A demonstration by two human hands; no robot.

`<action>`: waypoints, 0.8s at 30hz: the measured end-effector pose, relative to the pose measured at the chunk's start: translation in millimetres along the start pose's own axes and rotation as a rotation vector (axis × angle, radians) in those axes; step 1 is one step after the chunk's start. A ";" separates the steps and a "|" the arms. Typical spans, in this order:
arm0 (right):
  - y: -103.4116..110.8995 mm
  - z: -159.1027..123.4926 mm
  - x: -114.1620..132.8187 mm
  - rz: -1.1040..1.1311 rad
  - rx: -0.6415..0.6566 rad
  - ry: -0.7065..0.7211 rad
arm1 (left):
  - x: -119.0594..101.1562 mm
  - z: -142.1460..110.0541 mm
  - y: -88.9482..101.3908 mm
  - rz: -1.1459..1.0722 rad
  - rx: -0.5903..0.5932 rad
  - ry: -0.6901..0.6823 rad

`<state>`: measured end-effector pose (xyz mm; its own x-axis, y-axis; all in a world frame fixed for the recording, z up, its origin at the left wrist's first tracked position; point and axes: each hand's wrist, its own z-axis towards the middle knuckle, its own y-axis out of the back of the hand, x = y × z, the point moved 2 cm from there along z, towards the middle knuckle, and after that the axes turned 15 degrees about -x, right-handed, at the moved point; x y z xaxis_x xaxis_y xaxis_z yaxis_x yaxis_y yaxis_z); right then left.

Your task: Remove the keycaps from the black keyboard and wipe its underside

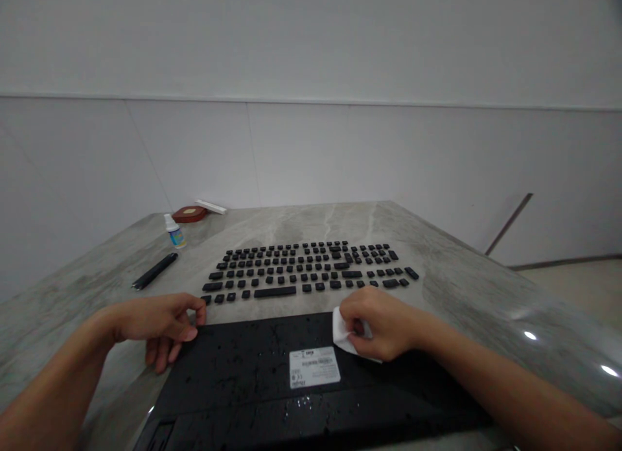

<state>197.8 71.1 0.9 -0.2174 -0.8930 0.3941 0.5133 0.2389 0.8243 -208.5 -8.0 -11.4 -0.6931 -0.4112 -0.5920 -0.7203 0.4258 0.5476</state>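
Note:
A black keyboard (233, 380) lies with its underside up in front of me, wet with drops of liquid. A white label (315, 368) is stuck on its middle. My left hand (162, 328) grips the keyboard by its far left corner, thumb on top. In my right hand (376, 321) is a bunched white wipe (341, 331), pressed on the keyboard's underside near the far edge, right of the label. Just beyond the keyboard, loose black keycaps (275, 291) are laid out in rows on the marbled table.
A small white spray bottle (175, 232) stands at the left, near a black stick-like tool (155, 271). Behind it are a reddish-brown box (189, 214) and a thin white object (210, 207). A pale wall (301, 153) rises beyond the table (350, 221).

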 end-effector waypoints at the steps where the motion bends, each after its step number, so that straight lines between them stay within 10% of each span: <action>1: -0.2 1.1 -0.1 -0.035 -0.003 -0.024 | -0.1 -0.3 0.0 -0.002 0.002 0.001; 24: -2.6 6.2 16.3 0.393 0.019 0.170 | 10.6 6.3 2.8 -0.014 0.001 -0.001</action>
<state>187.8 58.3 7.7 0.1326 -0.7822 0.6087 0.5142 0.5793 0.6325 -217.7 -6.1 -19.9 -0.6832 -0.4161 -0.6001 -0.7297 0.4213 0.5386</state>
